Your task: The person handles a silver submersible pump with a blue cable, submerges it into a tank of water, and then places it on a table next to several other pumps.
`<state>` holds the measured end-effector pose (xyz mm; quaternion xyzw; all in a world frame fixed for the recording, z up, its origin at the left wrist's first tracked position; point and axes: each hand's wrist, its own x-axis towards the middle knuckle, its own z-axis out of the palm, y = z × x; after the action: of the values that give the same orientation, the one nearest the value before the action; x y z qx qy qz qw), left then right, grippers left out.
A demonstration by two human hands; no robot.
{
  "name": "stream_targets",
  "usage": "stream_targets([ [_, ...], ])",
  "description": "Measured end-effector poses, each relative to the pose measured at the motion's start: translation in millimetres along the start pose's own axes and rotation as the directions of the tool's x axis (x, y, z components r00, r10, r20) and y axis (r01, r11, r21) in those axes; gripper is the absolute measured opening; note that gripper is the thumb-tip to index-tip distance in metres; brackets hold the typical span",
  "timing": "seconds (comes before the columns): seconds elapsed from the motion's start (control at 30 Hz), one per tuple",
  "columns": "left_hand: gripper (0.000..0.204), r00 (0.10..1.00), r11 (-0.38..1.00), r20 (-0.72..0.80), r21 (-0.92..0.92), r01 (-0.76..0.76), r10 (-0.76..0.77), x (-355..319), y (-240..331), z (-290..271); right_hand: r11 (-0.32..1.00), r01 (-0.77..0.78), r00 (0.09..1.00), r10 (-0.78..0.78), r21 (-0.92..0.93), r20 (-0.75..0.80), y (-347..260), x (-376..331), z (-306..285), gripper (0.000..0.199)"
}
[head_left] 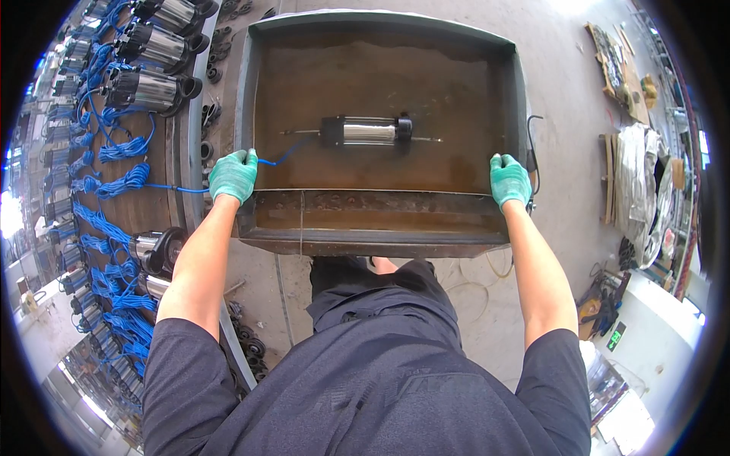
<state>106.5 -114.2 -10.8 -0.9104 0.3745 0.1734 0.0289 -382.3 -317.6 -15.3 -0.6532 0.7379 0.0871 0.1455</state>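
Pump [368, 131] lay submerged mid-tank [384, 242], long axis left-right, black cable end toward the left wall. Left hand [233, 175] and right hand [509, 179], fingers curled, gripped the tank's near corners; blue cable [277, 160] ran over the left rim.

Rusty metal tank [380, 243] — brown water, near rim gripped at both corners.

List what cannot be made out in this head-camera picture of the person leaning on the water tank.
- Left hand and right hand: green gloves and the tank rim hide how the fingers grip.
- Pump in the tank: brown water blurs its underside and end fittings.
- Blue cable: its join to the pump is too small to see.
- Rows of pumps at left: cut off by the fisheye rim.
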Motion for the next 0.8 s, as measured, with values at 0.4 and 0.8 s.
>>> stream_targets([
  [0.4,0.042,1.000,1.000,-0.018,-0.003,-0.016,0.016,0.6,-0.5,1.5,1.000,0.006,1.000,-0.006,0.011,-0.013,2.6,1.6,2.3,0.043],
  [0.8,0.042,0.999,1.000,-0.036,-0.005,-0.030,0.030,1.1,-2.3,3.4,1.000,0.006,1.000,-0.006,0.011,-0.015,2.3,1.4,2.1,0.043],
])
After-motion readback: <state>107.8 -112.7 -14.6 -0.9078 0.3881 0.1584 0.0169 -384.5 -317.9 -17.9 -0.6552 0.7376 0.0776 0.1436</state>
